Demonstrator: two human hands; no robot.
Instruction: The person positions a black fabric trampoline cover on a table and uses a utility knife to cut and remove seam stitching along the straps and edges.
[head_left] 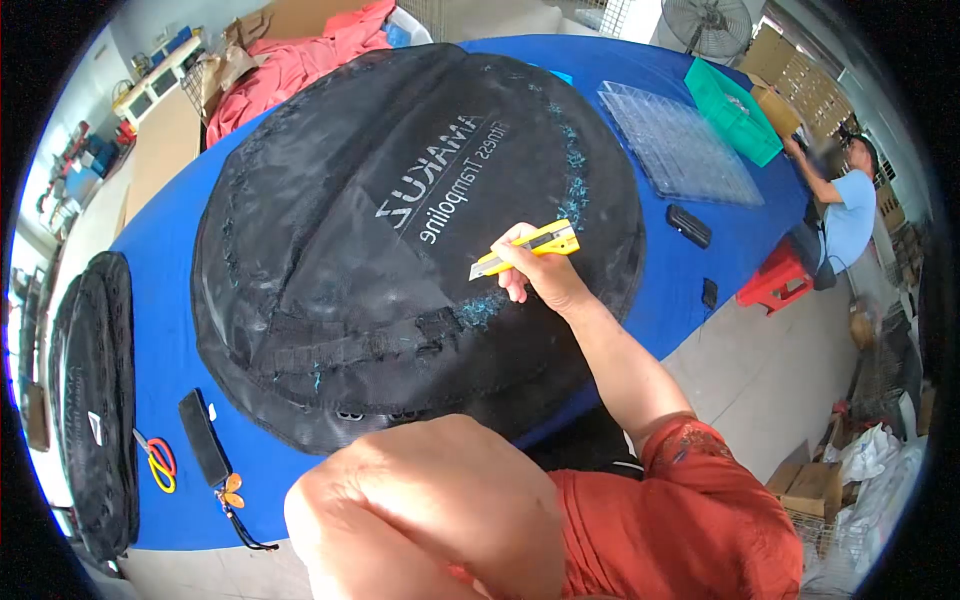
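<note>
My right hand is closed around a yellow utility knife, its blade pointing left over a round black fabric cover. White lettering on the cover includes the words Fitness Trampoline. Small blue-green thread scraps lie on the cover below the knife, and more are scattered along its right side. Whether the blade touches the fabric, I cannot tell. A bent bare arm fills the bottom foreground; my left hand itself is out of the picture.
The cover rests on a blue-covered table. Orange-and-yellow scissors, a phone and stacked black covers are left. Clear plastic trays, a green bin and a black case are right, near a seated person.
</note>
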